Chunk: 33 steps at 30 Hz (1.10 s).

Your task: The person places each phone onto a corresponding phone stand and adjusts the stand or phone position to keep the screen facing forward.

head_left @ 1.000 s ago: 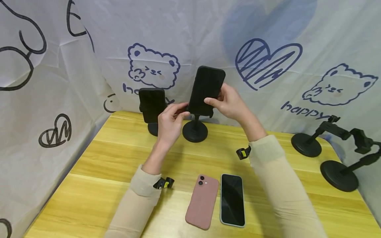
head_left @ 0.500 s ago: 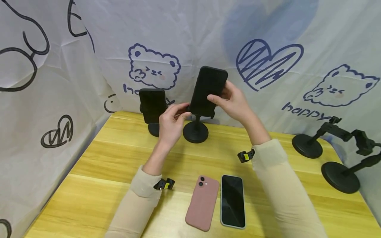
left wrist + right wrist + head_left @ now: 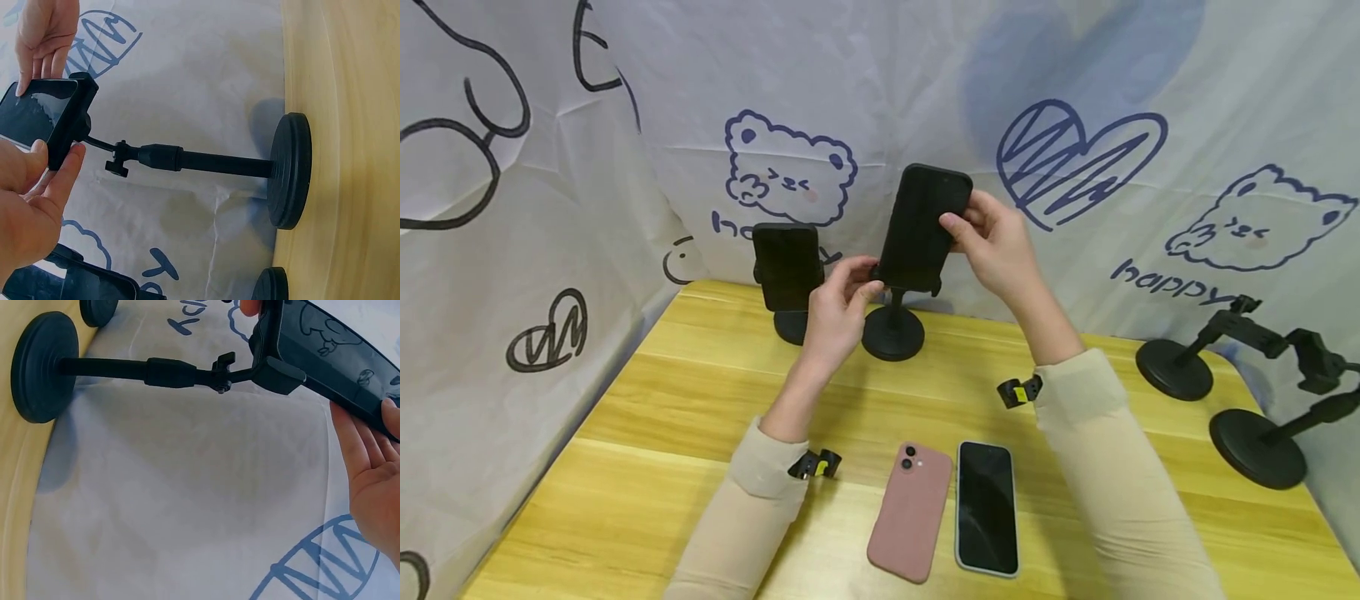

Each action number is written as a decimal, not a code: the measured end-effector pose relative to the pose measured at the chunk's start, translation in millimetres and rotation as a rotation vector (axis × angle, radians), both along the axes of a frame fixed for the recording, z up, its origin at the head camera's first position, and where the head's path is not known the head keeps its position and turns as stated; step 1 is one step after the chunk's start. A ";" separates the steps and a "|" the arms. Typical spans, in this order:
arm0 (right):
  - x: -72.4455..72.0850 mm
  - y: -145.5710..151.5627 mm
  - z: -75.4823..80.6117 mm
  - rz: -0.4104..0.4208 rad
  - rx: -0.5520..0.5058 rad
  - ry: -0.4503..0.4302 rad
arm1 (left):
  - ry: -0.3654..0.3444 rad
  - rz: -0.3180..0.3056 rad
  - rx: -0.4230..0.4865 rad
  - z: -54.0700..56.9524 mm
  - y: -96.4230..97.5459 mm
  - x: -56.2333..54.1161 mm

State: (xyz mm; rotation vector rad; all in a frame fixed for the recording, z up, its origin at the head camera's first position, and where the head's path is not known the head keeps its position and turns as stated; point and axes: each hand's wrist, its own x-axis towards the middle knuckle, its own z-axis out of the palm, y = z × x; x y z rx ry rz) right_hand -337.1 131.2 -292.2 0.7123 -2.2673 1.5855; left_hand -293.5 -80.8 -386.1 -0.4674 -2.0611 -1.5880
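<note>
A black phone stands tilted in the clamp of a black phone stand at the back of the table. My right hand holds the phone's right edge, thumb on the screen and fingers behind. At the phone's lower left corner, my left hand pinches the end of the clamp between thumb and fingers. The left wrist view shows the clamp spanning the phone's lower end, above the stand's pole. In the right wrist view, the clamp's other arm lies against the phone's edge.
Left of this stand, another black phone sits upright in a second stand. A pink phone lies camera side up beside a pale-edged phone, screen up. Two more stands, one in front and one behind, occupy the table's right side.
My right hand has slid up the phone's right edge, its thumb now higher on the screen. The phone has shifted slightly right. My left hand stays at the clamp.
</note>
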 end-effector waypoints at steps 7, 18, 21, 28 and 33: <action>2.0 -1.7 0.8 -0.009 0.067 0.046 | -0.009 0.022 0.023 -2.8 0.0 -0.4; 0.1 -0.8 -2.9 0.012 0.068 0.081 | -0.097 -0.018 0.183 -0.8 2.6 -1.2; -0.1 -0.7 -4.4 0.017 0.064 0.078 | -0.128 -0.026 0.231 -1.0 3.7 -1.2; 0.4 -1.2 -4.1 0.037 0.080 0.080 | -0.146 -0.052 0.304 -1.1 4.3 -0.8; 1.0 -0.8 -2.3 0.019 0.131 0.104 | -0.159 -0.046 0.293 -1.0 5.1 -1.0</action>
